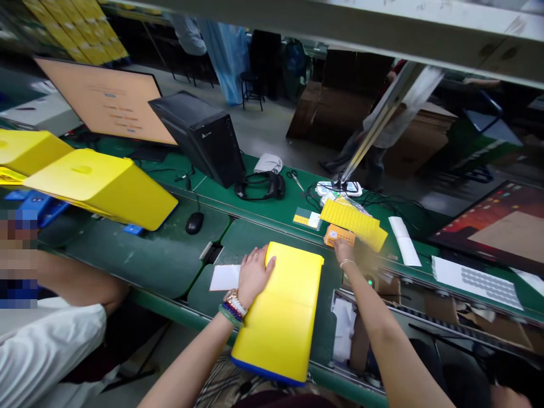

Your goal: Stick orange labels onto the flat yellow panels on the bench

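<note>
We note the left hand (255,276) lying flat on the yellow plastic case (278,311), its fingers spread, not gripping. The case sits on the green conveyor belt (250,238), its blue edge nearest us, with a white paper slip (224,277) just beside it. The right hand (343,250) touches an orange card (338,234), beside a yellow dimpled sheet (352,222); we cannot tell whether its fingers grip.

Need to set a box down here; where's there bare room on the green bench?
Bare green mat lies left of the white paper, below the mouse. Crowded: around the right hand, with the yellow sheet and orange card.
</note>
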Available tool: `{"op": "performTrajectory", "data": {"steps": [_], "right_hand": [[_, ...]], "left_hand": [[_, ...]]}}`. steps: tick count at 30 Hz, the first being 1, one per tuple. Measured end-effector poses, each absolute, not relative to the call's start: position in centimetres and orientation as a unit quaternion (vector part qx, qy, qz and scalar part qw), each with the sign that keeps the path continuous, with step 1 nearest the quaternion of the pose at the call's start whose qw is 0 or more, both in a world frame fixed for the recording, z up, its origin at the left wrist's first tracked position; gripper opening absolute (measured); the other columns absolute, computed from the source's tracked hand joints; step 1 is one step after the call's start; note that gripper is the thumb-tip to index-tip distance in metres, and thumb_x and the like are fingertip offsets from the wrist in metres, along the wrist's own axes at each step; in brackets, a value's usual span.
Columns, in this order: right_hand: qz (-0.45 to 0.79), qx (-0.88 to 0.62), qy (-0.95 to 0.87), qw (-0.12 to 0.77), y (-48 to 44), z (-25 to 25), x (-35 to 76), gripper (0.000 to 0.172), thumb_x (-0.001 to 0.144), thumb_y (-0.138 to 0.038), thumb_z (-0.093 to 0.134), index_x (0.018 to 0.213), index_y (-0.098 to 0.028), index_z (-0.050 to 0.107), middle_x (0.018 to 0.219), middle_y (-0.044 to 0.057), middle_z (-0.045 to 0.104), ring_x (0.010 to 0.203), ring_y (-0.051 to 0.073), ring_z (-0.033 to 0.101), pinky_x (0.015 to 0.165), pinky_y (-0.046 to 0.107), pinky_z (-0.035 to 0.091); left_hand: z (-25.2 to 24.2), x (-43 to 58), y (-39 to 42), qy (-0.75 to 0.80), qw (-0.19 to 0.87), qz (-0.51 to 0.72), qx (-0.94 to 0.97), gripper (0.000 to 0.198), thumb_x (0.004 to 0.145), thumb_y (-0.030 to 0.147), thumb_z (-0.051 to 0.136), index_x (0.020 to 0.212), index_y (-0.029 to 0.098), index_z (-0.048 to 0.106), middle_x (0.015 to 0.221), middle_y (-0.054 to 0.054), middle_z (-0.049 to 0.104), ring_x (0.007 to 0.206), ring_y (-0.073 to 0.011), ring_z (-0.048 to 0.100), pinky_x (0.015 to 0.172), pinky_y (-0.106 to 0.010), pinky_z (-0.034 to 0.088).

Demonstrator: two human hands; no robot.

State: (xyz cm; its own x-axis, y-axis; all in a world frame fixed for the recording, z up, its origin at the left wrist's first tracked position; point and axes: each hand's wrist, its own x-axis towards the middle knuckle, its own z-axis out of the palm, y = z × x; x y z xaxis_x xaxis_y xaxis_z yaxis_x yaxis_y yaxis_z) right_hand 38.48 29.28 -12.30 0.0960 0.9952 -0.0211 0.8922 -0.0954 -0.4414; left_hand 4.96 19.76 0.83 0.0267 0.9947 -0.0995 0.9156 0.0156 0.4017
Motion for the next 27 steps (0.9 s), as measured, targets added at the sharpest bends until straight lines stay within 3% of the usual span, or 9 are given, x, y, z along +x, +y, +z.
{"op": "performTrajectory", "data": {"steps": [4, 7, 10, 13, 16, 19, 27], "right_hand": [[0.121, -0.734, -0.641, 0.190, 30.0, -7.7, 37.9, 0.036, 0.093, -0.034, 0.038, 0.083, -0.012, 0.065, 0.088, 0.014, 0.067, 0.083, 0.021, 0.057, 0.074, 0.030, 0.041], [0.088, -0.690, -0.676, 0.243, 28.0, -1.7, 34.5, 0.034, 0.095, -0.036, 0.037, 0.092, -0.015, 0.064, 0.096, 0.012, 0.066, 0.091, 0.021, 0.058, 0.079, 0.030, 0.042], [0.047, -0.518, -0.803, 0.290, 23.2, 4.7, 29.0, 0.022, 0.094, -0.029, 0.045, 0.092, -0.019, 0.065, 0.093, 0.008, 0.066, 0.089, 0.019, 0.059, 0.078, 0.029, 0.043], [-0.028, -0.416, -0.855, 0.310, 18.2, 9.2, 23.8, 0.018, 0.093, -0.019, 0.047, 0.093, -0.021, 0.066, 0.088, 0.007, 0.066, 0.085, 0.018, 0.060, 0.077, 0.029, 0.044], [-0.064, -0.401, -0.845, 0.348, 15.3, 11.0, 20.3, 0.016, 0.091, -0.015, 0.051, 0.092, -0.020, 0.066, 0.082, 0.006, 0.065, 0.080, 0.017, 0.059, 0.073, 0.029, 0.045], [-0.071, -0.412, -0.824, 0.383, 13.9, 11.3, 18.5, 0.013, 0.089, -0.014, 0.055, 0.090, -0.019, 0.067, 0.080, 0.006, 0.065, 0.077, 0.016, 0.059, 0.071, 0.029, 0.047], [-0.032, -0.444, -0.809, 0.384, 11.3, 11.7, 15.7, 0.019, 0.089, -0.012, 0.054, 0.098, -0.021, 0.068, 0.085, 0.007, 0.062, 0.079, 0.018, 0.059, 0.070, 0.031, 0.050]], "left_hand": [[1.3, 5.0, 19.4, 0.683, 0.152, 0.163, 0.695, 0.045, 0.094, 0.039, 0.041, 0.133, 0.018, 0.050, 0.136, -0.013, 0.054, 0.136, -0.0349, 0.036, 0.110, -0.058, 0.024], [3.8, 5.8, 17.8, 0.642, 0.175, 0.242, 0.706, 0.039, 0.095, 0.039, 0.043, 0.128, 0.021, 0.052, 0.136, -0.011, 0.053, 0.137, -0.0317, 0.033, 0.114, -0.057, 0.015], [7.8, 7.2, 15.4, 0.570, 0.317, 0.359, 0.667, 0.034, 0.094, 0.042, 0.045, 0.119, 0.021, 0.054, 0.122, -0.009, 0.059, 0.123, -0.0246, 0.047, 0.110, -0.045, 0.030], [11.1, 7.7, 13.5, 0.524, 0.470, 0.471, 0.532, 0.026, 0.092, 0.042, 0.050, 0.101, 0.019, 0.056, 0.103, -0.007, 0.061, 0.100, -0.0196, 0.056, 0.092, -0.033, 0.045], [12.4, 6.6, 12.2, 0.497, 0.571, 0.509, 0.409, 0.022, 0.090, 0.039, 0.055, 0.086, 0.018, 0.056, 0.088, -0.003, 0.059, 0.087, -0.0162, 0.054, 0.083, -0.027, 0.045], [12.6, 5.0, 11.2, 0.452, 0.639, 0.518, 0.344, 0.020, 0.090, 0.036, 0.056, 0.087, 0.017, 0.058, 0.089, -0.003, 0.059, 0.090, -0.0154, 0.054, 0.087, -0.028, 0.043], [13.1, 1.8, 9.2, 0.422, 0.676, 0.531, 0.289, 0.017, 0.085, 0.033, 0.062, 0.084, 0.016, 0.059, 0.084, -0.002, 0.058, 0.085, -0.0136, 0.053, 0.085, -0.028, 0.042]]}}
